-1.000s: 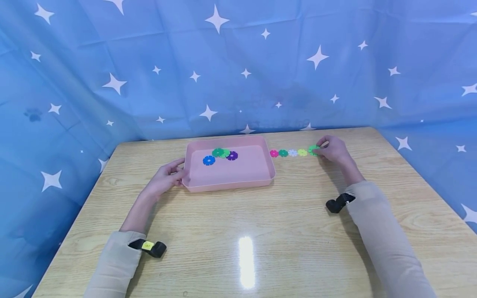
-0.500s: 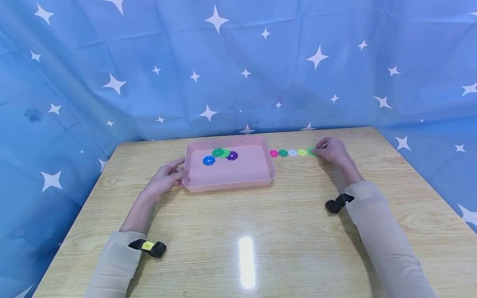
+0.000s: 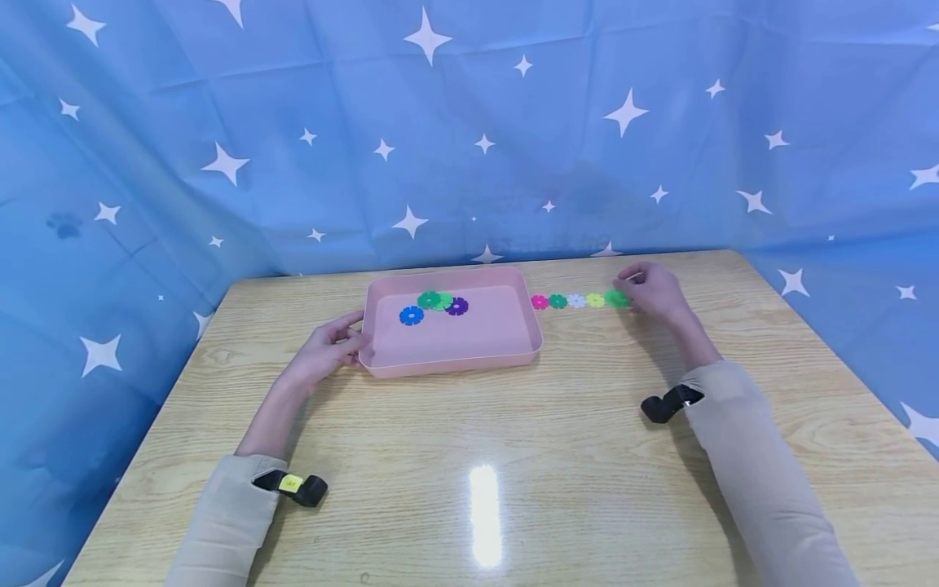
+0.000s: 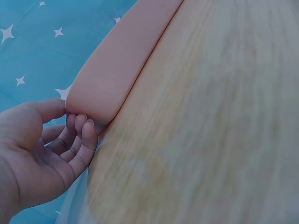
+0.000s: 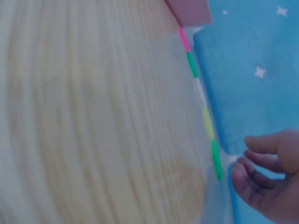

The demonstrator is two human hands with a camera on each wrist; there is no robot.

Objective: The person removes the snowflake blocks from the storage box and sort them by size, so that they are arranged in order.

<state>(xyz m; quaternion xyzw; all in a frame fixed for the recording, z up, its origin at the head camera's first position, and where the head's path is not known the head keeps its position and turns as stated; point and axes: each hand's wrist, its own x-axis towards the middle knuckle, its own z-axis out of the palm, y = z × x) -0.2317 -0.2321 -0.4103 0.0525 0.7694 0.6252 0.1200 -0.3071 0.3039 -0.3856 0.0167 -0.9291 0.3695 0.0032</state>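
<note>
My left hand (image 3: 324, 355) grips the left end of a pink tray (image 3: 469, 341). In the left wrist view the thumb touches the rim while the fingers (image 4: 80, 154) curl against the tray's end wall. Inside the tray lie a blue snowflake disc (image 3: 412, 315), a purple one (image 3: 458, 306) and two overlapping green ones (image 3: 429, 301). A row of discs runs right from the tray: pink (image 3: 540, 302), dark green (image 3: 557, 302), white (image 3: 576, 301), yellow (image 3: 596, 301) and bright green (image 3: 617, 299). Just above the bright green disc hovers my right hand (image 3: 656, 295), loosely bent and holding nothing.
Everything stands near the back edge of a wooden table (image 3: 411, 456). Behind it hangs a blue curtain (image 3: 469, 163) with white stars. A black wrist camera (image 3: 671, 403) sits at the right sleeve, another (image 3: 293, 487) at the left.
The bright green disc has been set down at the row's right end, against the yellow one. My right hand has let go of it and risen slightly. The left hand stays put.
</note>
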